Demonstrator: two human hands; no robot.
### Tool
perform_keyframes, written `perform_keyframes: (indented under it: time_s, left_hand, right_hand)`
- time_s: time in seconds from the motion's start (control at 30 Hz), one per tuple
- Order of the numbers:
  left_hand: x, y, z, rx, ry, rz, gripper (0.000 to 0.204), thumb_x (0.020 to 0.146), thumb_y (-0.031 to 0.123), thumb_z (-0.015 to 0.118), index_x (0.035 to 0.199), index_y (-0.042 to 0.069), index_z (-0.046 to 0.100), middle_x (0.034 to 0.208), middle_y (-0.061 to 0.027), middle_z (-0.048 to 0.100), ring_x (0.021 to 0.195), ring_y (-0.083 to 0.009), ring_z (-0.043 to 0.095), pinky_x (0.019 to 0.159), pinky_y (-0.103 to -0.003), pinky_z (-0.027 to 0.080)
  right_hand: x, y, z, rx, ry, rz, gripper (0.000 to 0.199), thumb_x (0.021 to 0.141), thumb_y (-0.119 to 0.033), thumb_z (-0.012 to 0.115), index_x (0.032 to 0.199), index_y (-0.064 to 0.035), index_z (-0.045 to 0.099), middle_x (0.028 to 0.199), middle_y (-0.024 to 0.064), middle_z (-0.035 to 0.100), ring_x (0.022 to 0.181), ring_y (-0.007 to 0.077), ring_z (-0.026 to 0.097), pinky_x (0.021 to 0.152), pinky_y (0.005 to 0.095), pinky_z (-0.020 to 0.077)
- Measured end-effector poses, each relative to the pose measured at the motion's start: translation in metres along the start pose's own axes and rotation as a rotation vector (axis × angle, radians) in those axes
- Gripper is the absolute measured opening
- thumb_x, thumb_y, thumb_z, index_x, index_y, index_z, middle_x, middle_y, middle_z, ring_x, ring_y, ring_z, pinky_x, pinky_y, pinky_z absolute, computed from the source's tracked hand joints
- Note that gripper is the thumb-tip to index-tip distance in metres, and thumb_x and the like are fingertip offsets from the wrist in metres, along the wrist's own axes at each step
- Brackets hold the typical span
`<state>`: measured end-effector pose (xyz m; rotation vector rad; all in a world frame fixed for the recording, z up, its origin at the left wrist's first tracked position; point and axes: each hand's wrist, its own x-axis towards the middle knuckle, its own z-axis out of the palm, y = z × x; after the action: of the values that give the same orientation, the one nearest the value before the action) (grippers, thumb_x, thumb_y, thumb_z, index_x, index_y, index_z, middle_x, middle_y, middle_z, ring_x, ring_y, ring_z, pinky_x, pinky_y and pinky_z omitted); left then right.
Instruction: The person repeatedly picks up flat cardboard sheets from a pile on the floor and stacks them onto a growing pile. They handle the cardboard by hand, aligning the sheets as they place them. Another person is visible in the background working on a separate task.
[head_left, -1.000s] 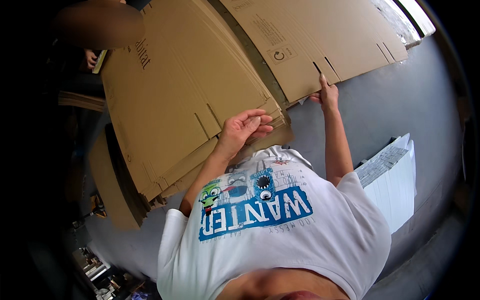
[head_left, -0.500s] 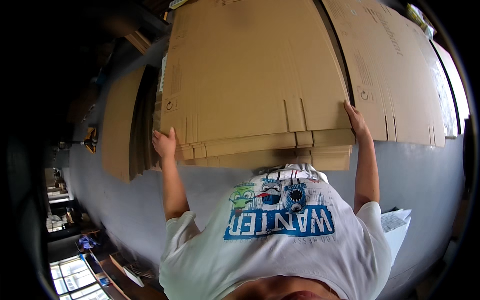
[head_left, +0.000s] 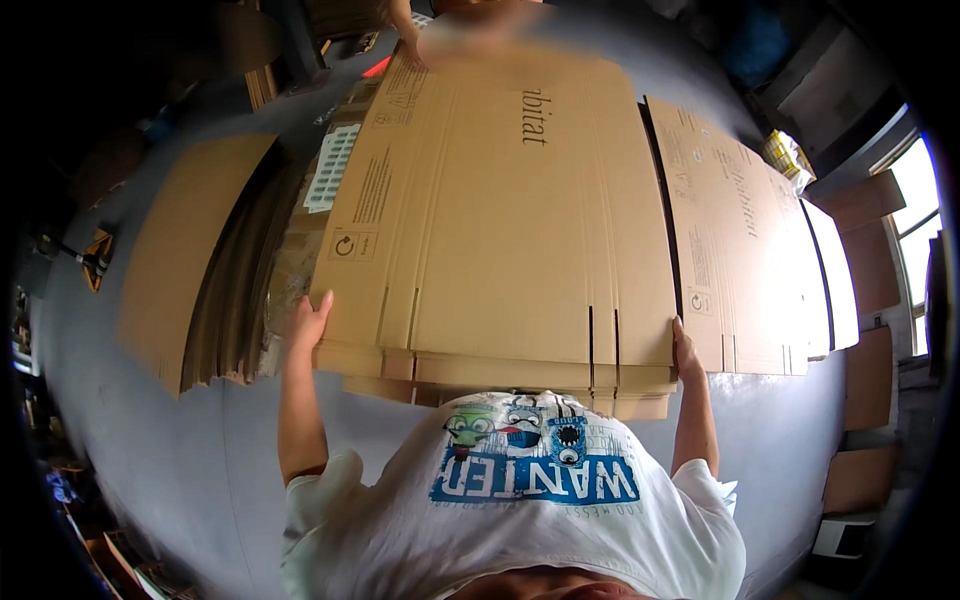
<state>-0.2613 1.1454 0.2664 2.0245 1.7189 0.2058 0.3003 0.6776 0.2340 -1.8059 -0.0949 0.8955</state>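
Your left hand (head_left: 310, 318) grips the near left corner of the flattened cardboard sheet (head_left: 500, 220), and your right hand (head_left: 686, 350) clamps its near right edge, so the sheet spans between both hands in front of your chest. It lies on top of a cardboard stack (head_left: 520, 380). Another flat sheet (head_left: 745, 250) lies just beside it on the right, and a second stack (head_left: 190, 260) sits to the left
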Motion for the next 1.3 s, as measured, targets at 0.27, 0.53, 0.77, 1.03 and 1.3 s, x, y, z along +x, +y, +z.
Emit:
perform_keyframes:
  time_s: [0.27, 0.53, 0.77, 1.03, 1.3]
  left_hand:
    - [-0.002, 0.043, 0.013, 0.114, 0.278, -0.033, 0.052, 0.083, 0.041, 0.058, 0.113, -0.001, 0.051, 0.106, -0.0199, 0.058, 0.092, -0.0352, 0.059, 0.075, -0.043, 0.05]
    - [-0.02, 0.063, 0.026, 0.286, 0.68, -0.041, 0.042, 0.082, 0.037, 0.059, 0.103, 0.002, 0.051, 0.092, -0.013, 0.056, 0.083, -0.028, 0.059, 0.067, -0.041, 0.047]
    - [-0.009, 0.069, 0.044, 0.294, 0.71, 0.003, 0.041, 0.081, 0.037, 0.06, 0.101, 0.002, 0.051, 0.091, -0.013, 0.055, 0.084, -0.0284, 0.058, 0.068, -0.042, 0.046]
    - [-0.012, 0.059, 0.044, 0.303, 0.739, -0.015, 0.039, 0.081, 0.037, 0.061, 0.098, 0.003, 0.051, 0.089, -0.0121, 0.056, 0.081, -0.0278, 0.059, 0.068, -0.041, 0.047]
    - [-0.014, 0.057, 0.037, 0.334, 0.672, -0.031, 0.04, 0.084, 0.037, 0.057, 0.103, 0.002, 0.051, 0.09, -0.0127, 0.057, 0.082, -0.0279, 0.059, 0.066, -0.042, 0.048]
  right_hand:
    - [-0.032, -0.058, 0.073, -1.089, 0.658, -0.412, 0.033, 0.081, -0.032, 0.059, 0.091, -0.0012, 0.065, 0.097, 0.0188, 0.062, 0.094, 0.0349, 0.057, 0.081, 0.0426, 0.0458]
    - [-0.047, -0.06, 0.082, -0.99, 0.749, -0.223, 0.036, 0.078, -0.033, 0.063, 0.094, -0.0013, 0.066, 0.101, 0.0214, 0.061, 0.102, 0.0343, 0.055, 0.087, 0.0418, 0.0448]
    - [0.009, -0.04, -0.004, -0.719, 0.498, -0.273, 0.036, 0.071, -0.027, 0.067, 0.088, 0.0057, 0.065, 0.074, 0.018, 0.064, 0.066, 0.0288, 0.061, 0.065, 0.0401, 0.0504]
    - [-0.057, -0.015, -0.033, 0.961, -0.601, 0.002, 0.043, 0.089, -0.04, 0.051, 0.103, 0.0005, 0.057, 0.081, 0.0093, 0.064, 0.065, 0.0185, 0.061, 0.053, 0.0306, 0.0481]
    - [-0.089, 0.016, 0.098, 1.154, -0.418, 0.081, 0.037, 0.092, -0.035, 0.047, 0.116, -0.0075, 0.055, 0.119, 0.0117, 0.058, 0.109, 0.03, 0.055, 0.087, 0.0443, 0.0461]
